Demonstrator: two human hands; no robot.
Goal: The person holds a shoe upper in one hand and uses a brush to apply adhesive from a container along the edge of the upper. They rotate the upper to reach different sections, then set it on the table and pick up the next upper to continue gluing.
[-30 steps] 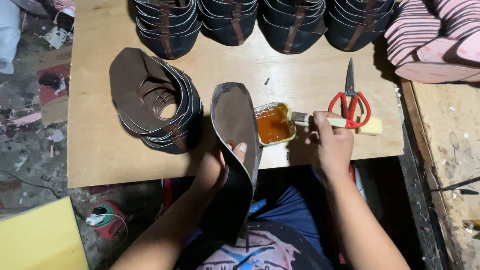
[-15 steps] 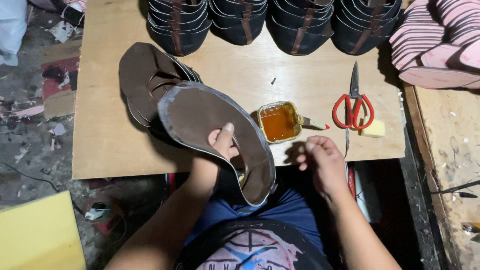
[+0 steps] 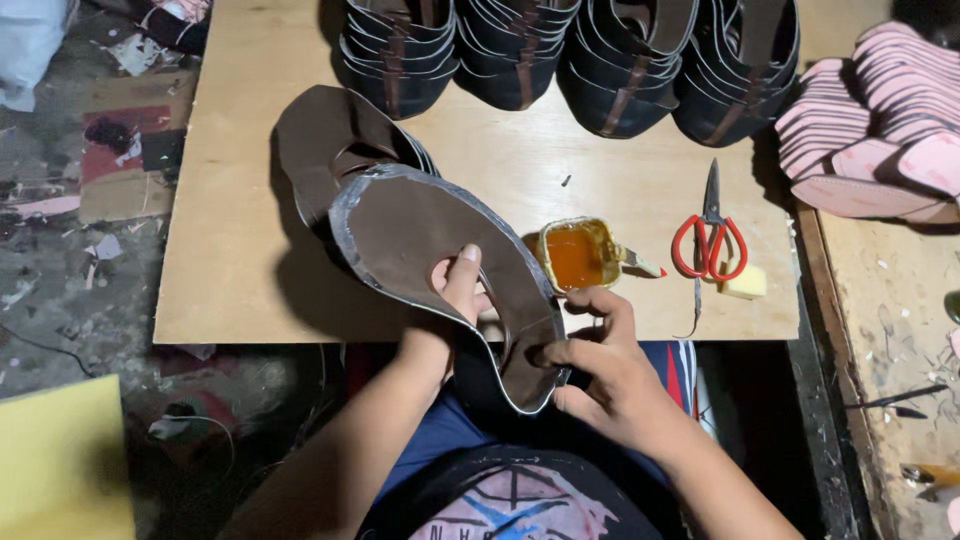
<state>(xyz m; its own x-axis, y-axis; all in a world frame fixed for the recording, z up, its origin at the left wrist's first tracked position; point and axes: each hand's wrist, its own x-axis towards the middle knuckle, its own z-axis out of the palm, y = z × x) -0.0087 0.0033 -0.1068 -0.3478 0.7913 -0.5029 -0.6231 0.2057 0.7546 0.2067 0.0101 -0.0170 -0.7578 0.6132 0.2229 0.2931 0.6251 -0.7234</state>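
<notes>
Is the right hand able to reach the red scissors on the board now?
Probably yes, but not freely: the right hand is pinching the brown sole piece. The red scissors lie uncovered on the wooden board, just beyond the glue tin.

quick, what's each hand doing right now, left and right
Left hand: closed on the brown sole piece, thumb on top.
Right hand: pinching the near end of the same piece, fingers on its edge.
</notes>
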